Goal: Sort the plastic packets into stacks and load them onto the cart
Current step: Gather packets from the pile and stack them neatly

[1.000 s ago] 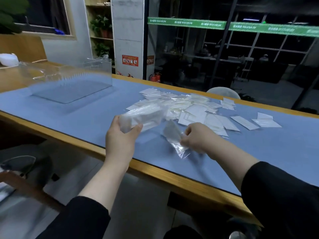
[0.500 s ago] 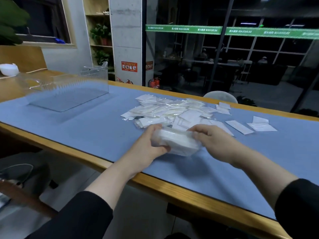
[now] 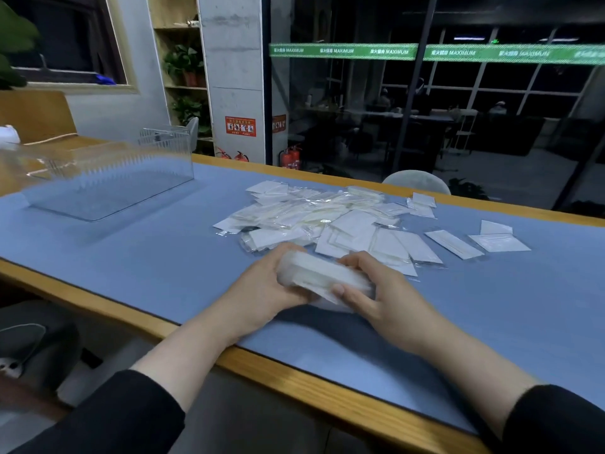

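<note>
Plastic packet stack (image 3: 322, 278) held between both hands, seemingly near table edge (image 3: 196, 342).

Dim room: concrete pillar (image 3: 234, 60), plant shelves (image 3: 178, 60) (wooden), dark glazing (image 3: 458, 109).

Table mat (image 3: 137, 257): plain pale blue, edged by a light wooden border (image 3: 294, 365). Packets (image 3: 327, 221): clear film over white and cream contents. Stack (image 3: 322, 276) in hand: translucent white. Bin (image 3: 108, 178): colourless, ribbed walls. Sleeves (image 3: 108, 417): black. Banner (image 3: 425, 53): green, white lettering. Extinguishers (image 3: 291, 157): red.
</note>
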`<state>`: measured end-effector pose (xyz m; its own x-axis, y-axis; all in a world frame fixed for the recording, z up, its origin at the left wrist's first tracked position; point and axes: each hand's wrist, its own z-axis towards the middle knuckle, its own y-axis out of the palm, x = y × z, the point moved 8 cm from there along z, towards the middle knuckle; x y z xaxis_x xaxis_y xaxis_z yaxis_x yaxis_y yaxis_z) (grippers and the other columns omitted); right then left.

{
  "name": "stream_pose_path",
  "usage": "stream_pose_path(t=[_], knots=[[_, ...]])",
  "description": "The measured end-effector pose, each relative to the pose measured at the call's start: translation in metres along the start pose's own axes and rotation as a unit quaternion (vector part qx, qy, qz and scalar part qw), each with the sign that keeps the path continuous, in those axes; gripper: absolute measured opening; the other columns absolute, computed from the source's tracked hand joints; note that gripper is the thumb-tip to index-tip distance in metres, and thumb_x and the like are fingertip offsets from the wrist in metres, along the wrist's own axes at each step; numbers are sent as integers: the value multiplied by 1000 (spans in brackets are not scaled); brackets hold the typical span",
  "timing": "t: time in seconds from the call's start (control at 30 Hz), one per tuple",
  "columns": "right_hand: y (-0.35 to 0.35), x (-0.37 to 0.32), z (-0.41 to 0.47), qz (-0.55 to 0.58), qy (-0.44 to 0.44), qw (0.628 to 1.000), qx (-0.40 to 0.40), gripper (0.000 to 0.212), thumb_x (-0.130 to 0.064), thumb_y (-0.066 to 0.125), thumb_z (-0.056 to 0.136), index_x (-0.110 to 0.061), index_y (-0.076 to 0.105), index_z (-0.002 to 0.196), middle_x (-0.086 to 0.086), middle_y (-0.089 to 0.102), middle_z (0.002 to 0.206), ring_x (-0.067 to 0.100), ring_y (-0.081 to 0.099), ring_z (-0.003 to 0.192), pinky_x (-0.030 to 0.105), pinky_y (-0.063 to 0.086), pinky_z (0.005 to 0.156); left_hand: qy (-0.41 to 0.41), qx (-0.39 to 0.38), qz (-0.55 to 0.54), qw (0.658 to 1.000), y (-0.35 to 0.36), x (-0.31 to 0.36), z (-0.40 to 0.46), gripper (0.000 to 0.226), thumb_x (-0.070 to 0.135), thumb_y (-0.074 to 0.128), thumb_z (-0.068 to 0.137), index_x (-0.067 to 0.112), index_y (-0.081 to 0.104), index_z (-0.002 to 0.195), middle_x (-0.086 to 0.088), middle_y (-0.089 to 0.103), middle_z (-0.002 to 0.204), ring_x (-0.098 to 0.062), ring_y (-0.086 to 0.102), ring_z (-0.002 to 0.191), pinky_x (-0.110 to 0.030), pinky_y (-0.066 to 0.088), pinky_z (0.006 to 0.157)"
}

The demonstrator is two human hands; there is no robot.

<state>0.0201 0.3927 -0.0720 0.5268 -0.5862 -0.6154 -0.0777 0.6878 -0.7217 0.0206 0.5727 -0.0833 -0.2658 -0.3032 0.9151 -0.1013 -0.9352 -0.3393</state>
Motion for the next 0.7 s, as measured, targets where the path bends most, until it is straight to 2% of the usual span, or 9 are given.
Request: stream_pose_path(t=[0.07, 0.13, 0.2, 0.23, 0.33, 0.47, 0.53, 0.6, 0.7], knots=[[-6, -1, 6, 18, -6, 1000, 15, 34, -63, 41, 92, -37, 54, 110, -19, 62, 101, 0, 56, 94, 19, 44, 82, -15, 10, -36, 999, -1, -2, 8, 44, 2, 86, 74, 16, 63, 108, 6, 70, 89, -11, 65, 86, -22, 51, 81], [-27, 3, 20, 58, 11, 995, 78, 38, -63, 32, 94, -36, 55, 107, -20, 62, 103, -4, 56, 100, 15, 41, 85, -6, 53, -59, 997, -11, -1, 18, 45, 9, 84, 70, 18, 66, 111, -1, 76, 102, -23, 71, 100, -34, 53, 93], [-55, 17, 40, 54, 60, 986, 143, 31, -60, 42, 95, -36, 55, 111, -18, 62, 108, 2, 58, 107, 20, 45, 84, 6, 118, -95, 988, -28, -3, 24, 47, 7, 84, 74, 20, 66, 115, -2, 76, 111, -25, 70, 110, -43, 52, 102], [-63, 24, 51, 13, 83, 987, 138, 30, -55, 52, 95, -36, 54, 118, -16, 61, 115, 5, 58, 111, 23, 46, 84, 3, 141, -94, 985, -35, -8, 26, 45, 5, 83, 78, 25, 66, 114, 1, 77, 110, -23, 70, 110, -45, 53, 103], [-52, 45, 86, -160, 108, 981, 5, 68, -50, 73, 86, -32, 42, 144, -11, 45, 147, 11, 46, 133, 30, 39, 103, -35, 144, -61, 987, -37, -28, 29, 46, 7, 82, 78, 35, 66, 111, 9, 77, 107, -17, 72, 103, -49, 53, 101], [-23, 69, 119, -233, 121, 956, -127, 104, -49, 82, 77, -28, 20, 157, -7, 19, 163, 20, 28, 146, 36, 31, 111, -52, 145, -43, 987, -37, -39, 32, 49, 22, 80, 72, 33, 65, 117, 12, 75, 109, -16, 71, 103, -49, 54, 100], [-19, 80, 130, -235, 149, 949, -149, 104, -45, 80, 78, -29, 15, 158, -5, 19, 163, 23, 29, 146, 38, 33, 108, -49, 143, -43, 988, -38, -39, 33, 45, 15, 80, 77, 35, 65, 115, 12, 75, 108, -18, 71, 103, -50, 54, 99], [-18, 86, 135, -239, 172, 943, -157, 96, -39, 74, 81, -30, 16, 158, -2, 29, 161, 26, 39, 139, 38, 38, 100, -50, 137, -55, 988, -37, -41, 33, 44, 8, 77, 82, 34, 66, 115, 11, 76, 108, -18, 71, 104, -52, 54, 99], [-13, 87, 138, -305, 160, 930, -130, 72, -33, 60, 89, -26, 29, 153, 2, 48, 149, 29, 50, 128, 36, 41, 90, -50, 135, -56, 988, -38, -42, 33, 43, 9, 76, 82, 36, 66, 114, 10, 76, 109, -21, 71, 105, -53, 53, 100]])
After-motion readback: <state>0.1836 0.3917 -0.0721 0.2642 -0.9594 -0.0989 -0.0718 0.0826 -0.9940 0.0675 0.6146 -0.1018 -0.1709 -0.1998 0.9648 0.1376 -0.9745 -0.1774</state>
